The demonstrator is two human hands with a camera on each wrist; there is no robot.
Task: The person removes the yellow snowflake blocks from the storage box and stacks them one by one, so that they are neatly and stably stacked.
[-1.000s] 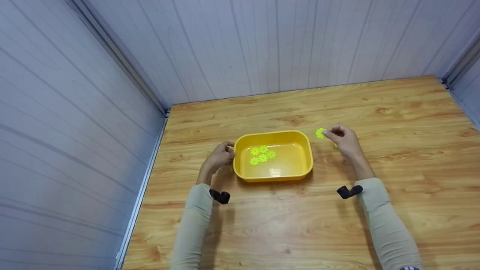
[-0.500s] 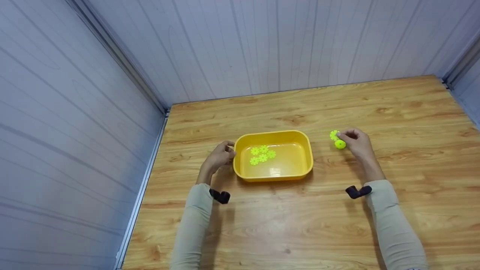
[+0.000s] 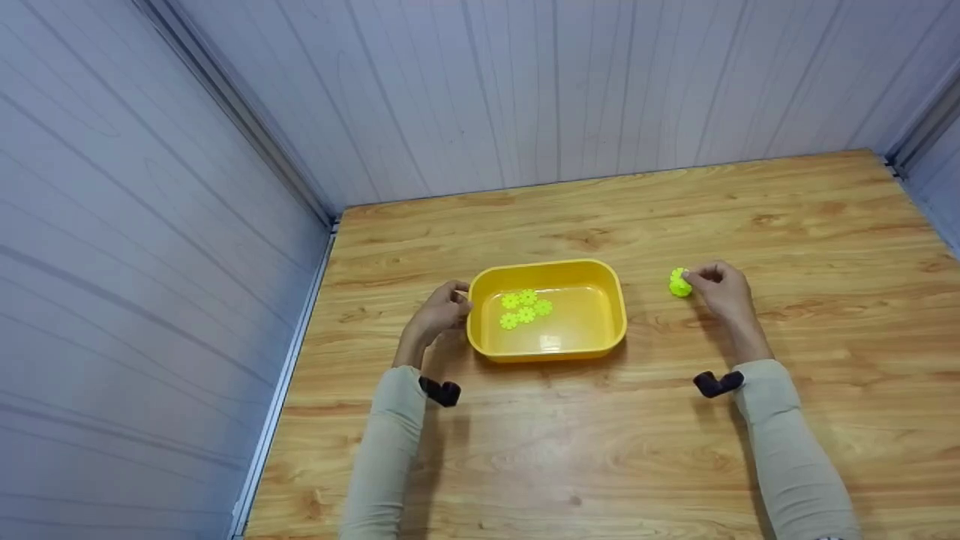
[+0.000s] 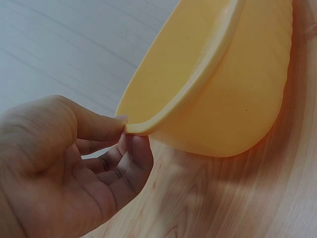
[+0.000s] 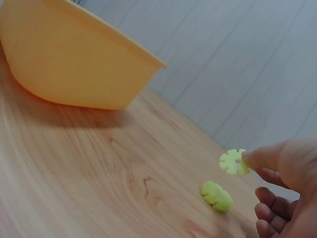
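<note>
My left hand (image 3: 437, 313) pinches the left rim of a yellow plastic basin (image 3: 585, 319) between thumb and fingers; the left wrist view shows this grip closely on the basin wall (image 4: 223, 109). Several flat, flower-like yellow-green notched discs (image 3: 526, 315) lie on the basin's floor, toward its left. To the right of the basin, my right hand (image 3: 724, 295) pinches one such notched disc (image 5: 229, 163) by its edge, between thumb and forefinger. Just beneath it, a rounded yellow-green notched piece (image 5: 216, 197) sits on the table; a small gap separates them in the right wrist view.
The wood-grain table (image 3: 555, 450) meets a pale panelled wall (image 3: 525, 90) at the back and another panelled wall (image 3: 135, 300) on the left. A dark wrist camera (image 3: 440, 391) is on the left sleeve, and a second wrist camera (image 3: 718, 384) on the right.
My right hand has moved right and slightly nearer with its disc, which now overlaps the rounded piece in the head view. The left hand and the basin have stayed still.
</note>
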